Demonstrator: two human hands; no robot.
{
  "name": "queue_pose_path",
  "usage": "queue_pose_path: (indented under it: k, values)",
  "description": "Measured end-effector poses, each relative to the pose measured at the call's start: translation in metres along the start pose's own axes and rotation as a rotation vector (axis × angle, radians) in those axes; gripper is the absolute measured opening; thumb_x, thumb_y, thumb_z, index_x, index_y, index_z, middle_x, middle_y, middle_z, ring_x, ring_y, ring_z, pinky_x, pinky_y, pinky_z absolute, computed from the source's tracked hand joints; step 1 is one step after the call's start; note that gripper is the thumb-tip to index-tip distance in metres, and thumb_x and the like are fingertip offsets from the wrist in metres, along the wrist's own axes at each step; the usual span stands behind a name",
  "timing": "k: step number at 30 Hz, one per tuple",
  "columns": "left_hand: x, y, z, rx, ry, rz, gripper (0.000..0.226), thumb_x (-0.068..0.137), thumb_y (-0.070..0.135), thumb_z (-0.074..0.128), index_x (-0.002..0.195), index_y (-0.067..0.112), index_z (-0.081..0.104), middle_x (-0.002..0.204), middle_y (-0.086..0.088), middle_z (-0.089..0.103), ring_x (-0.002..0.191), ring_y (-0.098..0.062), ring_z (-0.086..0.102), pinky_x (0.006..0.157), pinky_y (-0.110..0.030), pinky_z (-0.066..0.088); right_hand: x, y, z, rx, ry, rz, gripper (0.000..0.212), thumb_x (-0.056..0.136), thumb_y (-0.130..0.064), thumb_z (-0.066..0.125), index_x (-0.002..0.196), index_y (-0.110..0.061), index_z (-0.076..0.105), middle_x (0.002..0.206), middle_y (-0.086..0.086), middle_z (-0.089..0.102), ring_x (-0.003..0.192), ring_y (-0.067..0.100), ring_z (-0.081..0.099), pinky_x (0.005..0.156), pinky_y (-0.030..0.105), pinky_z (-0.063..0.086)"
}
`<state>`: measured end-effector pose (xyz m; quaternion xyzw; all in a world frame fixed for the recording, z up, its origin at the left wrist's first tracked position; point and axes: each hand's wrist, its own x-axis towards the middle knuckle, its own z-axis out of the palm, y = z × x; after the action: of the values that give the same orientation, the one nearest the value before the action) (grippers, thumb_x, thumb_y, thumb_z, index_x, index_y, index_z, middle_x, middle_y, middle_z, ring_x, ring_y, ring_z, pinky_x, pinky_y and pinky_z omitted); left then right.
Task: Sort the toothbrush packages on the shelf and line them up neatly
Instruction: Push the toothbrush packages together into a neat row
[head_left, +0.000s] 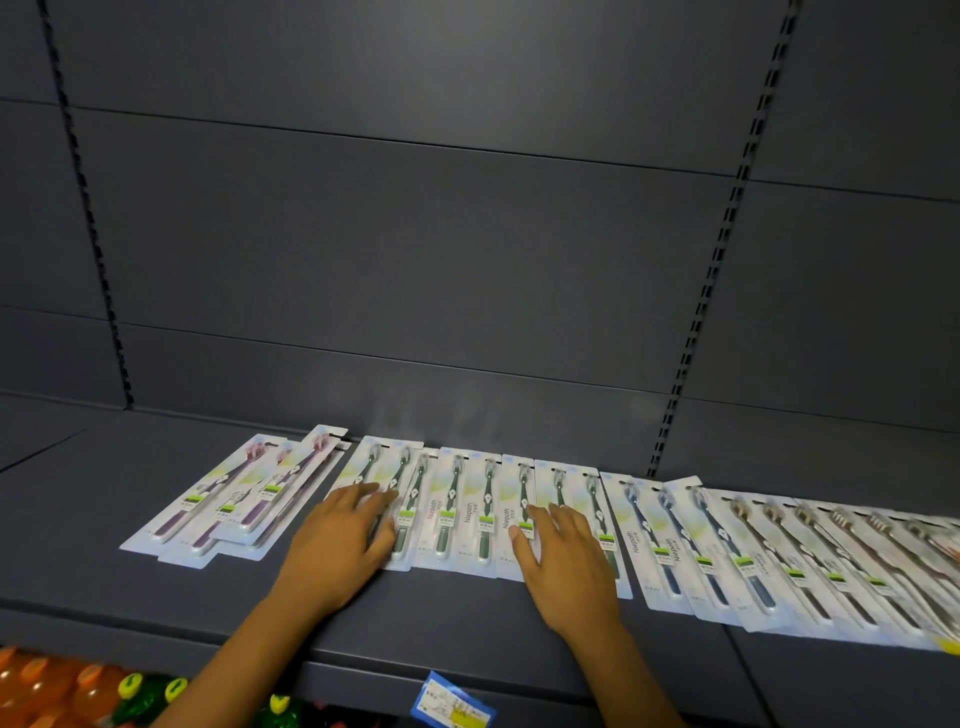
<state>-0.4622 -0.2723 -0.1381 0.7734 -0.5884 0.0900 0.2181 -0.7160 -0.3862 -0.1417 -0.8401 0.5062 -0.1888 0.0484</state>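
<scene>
Toothbrush packages lie flat in a row across the dark grey shelf (156, 597). At the left sit purple-handled packages (228, 499), overlapping and slanted. In the middle lie dark green packages (457, 509). Blue ones (660, 540) follow, then brown ones (810, 561) toward the right edge. My left hand (343, 545) rests flat, fingers straight, on the leftmost green packages. With its fingers spread, my right hand (566, 566) presses flat on the green packages toward the right of that group. Neither hand grips anything.
The shelf's grey back panel (415, 260) rises behind the row, with slotted uprights at left and right. A blue price tag (452, 701) hangs on the shelf's front edge. Orange and green bottles (93, 691) stand on the level below at the lower left.
</scene>
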Motion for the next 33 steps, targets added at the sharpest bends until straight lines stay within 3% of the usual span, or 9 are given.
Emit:
queue_pose_path:
  k: [4, 8, 11, 15, 17, 21, 27, 33]
  values:
    - [0.0014, -0.0034, 0.0024, -0.012, -0.033, 0.037, 0.061, 0.09, 0.062, 0.022, 0.142, 0.038, 0.042, 0.146, 0.012, 0.043, 0.133, -0.012, 0.04, 0.107, -0.031, 0.038, 0.0022, 0.0012, 0.0023, 0.053, -0.008, -0.041, 0.06, 0.096, -0.063, 0.021, 0.149, -0.038, 0.031, 0.16, -0.008, 0.023, 0.148, 0.014, 0.018, 0.118, 0.033, 0.021]
    - [-0.0004, -0.0034, 0.0024, 0.001, 0.046, 0.122, 0.04, 0.094, 0.05, 0.037, 0.128, 0.039, 0.056, 0.132, 0.017, 0.051, 0.124, -0.007, 0.046, 0.104, -0.027, 0.037, 0.0001, -0.0012, 0.0012, 0.092, 0.011, -0.195, 0.067, 0.089, -0.067, 0.013, 0.14, -0.04, 0.047, 0.15, -0.014, 0.041, 0.137, 0.007, 0.036, 0.112, 0.022, 0.024]
    - [-0.0003, -0.003, 0.002, -0.013, 0.029, 0.113, 0.04, 0.096, 0.047, 0.036, 0.128, 0.04, 0.058, 0.133, 0.019, 0.051, 0.122, -0.004, 0.047, 0.104, -0.025, 0.036, 0.0018, 0.0006, 0.0033, 0.08, -0.025, -0.214, 0.06, 0.091, -0.063, 0.017, 0.136, -0.04, 0.051, 0.148, -0.016, 0.042, 0.135, 0.004, 0.037, 0.112, 0.022, 0.026]
    - [0.0025, -0.0031, 0.003, 0.01, -0.036, 0.122, 0.051, 0.096, 0.049, 0.026, 0.142, 0.039, 0.044, 0.144, 0.015, 0.045, 0.132, -0.008, 0.04, 0.111, -0.029, 0.032, 0.0036, 0.0004, 0.0053, 0.07, -0.027, -0.211, 0.092, 0.077, -0.081, -0.01, 0.14, -0.043, 0.044, 0.152, -0.018, 0.035, 0.14, 0.005, 0.03, 0.116, 0.026, 0.023]
    - [0.0025, -0.0029, 0.0035, 0.017, -0.066, 0.121, 0.051, 0.098, 0.049, 0.024, 0.146, 0.039, 0.037, 0.148, 0.014, 0.04, 0.135, -0.01, 0.036, 0.114, -0.03, 0.026, 0.0027, -0.0011, 0.0046, 0.062, -0.03, -0.205, 0.099, 0.071, -0.081, -0.018, 0.145, -0.044, 0.036, 0.156, -0.018, 0.027, 0.145, 0.006, 0.022, 0.118, 0.028, 0.019]
    - [0.0017, -0.0029, 0.0032, 0.031, -0.068, 0.085, 0.057, 0.095, 0.054, 0.011, 0.147, 0.044, 0.033, 0.149, 0.013, 0.038, 0.135, -0.012, 0.035, 0.115, -0.032, 0.024, 0.0013, -0.0058, 0.0015, 0.074, -0.056, -0.274, 0.087, 0.075, -0.081, -0.009, 0.146, -0.048, 0.029, 0.158, -0.02, 0.021, 0.147, 0.004, 0.017, 0.118, 0.026, 0.015]
    - [0.0033, -0.0031, 0.0054, 0.052, -0.043, 0.015, 0.052, 0.097, 0.052, 0.02, 0.145, 0.043, 0.036, 0.145, 0.012, 0.043, 0.133, -0.014, 0.04, 0.115, -0.037, 0.026, 0.0012, -0.007, 0.0027, 0.077, -0.069, -0.285, 0.076, 0.08, -0.077, 0.003, 0.145, -0.049, 0.031, 0.158, -0.019, 0.022, 0.146, 0.004, 0.018, 0.118, 0.026, 0.015]
    - [0.0048, -0.005, 0.0079, 0.072, -0.028, -0.01, 0.058, 0.092, 0.055, 0.017, 0.14, 0.04, 0.045, 0.137, 0.011, 0.049, 0.127, -0.014, 0.045, 0.114, -0.039, 0.03, 0.0007, -0.0068, 0.0031, 0.097, -0.043, -0.259, 0.075, 0.082, -0.075, 0.003, 0.144, -0.047, 0.034, 0.157, -0.018, 0.026, 0.144, 0.004, 0.023, 0.115, 0.022, 0.015]
